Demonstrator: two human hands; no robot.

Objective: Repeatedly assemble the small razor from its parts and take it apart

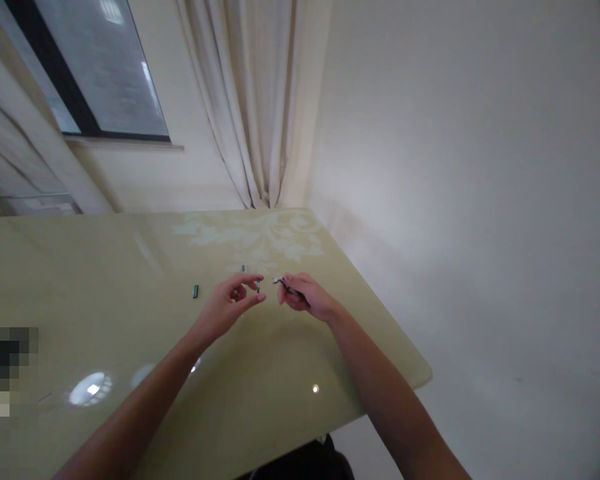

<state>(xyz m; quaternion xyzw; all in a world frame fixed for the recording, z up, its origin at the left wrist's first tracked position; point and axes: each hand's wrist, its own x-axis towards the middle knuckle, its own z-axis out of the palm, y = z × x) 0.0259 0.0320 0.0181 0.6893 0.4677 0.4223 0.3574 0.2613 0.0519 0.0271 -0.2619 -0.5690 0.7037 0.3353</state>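
Observation:
Between thumb and fingertips, my left hand pinches a small, narrow greyish piece, held upright above the table. Just to its right, my right hand is closed around a small tool with dark handles and a light metallic tip. That tip points left toward the pinched piece, with a short gap between them. The tool's exact kind is too small to make out. A small dark green rectangular piece rests on the table left of my left hand. Behind that hand is another tiny grey piece.
The glossy pale-green table has a white floral pattern near its far edge. A white wall stands along the right. Curtains and a window are behind. A pixelated dark patch covers something at the left edge.

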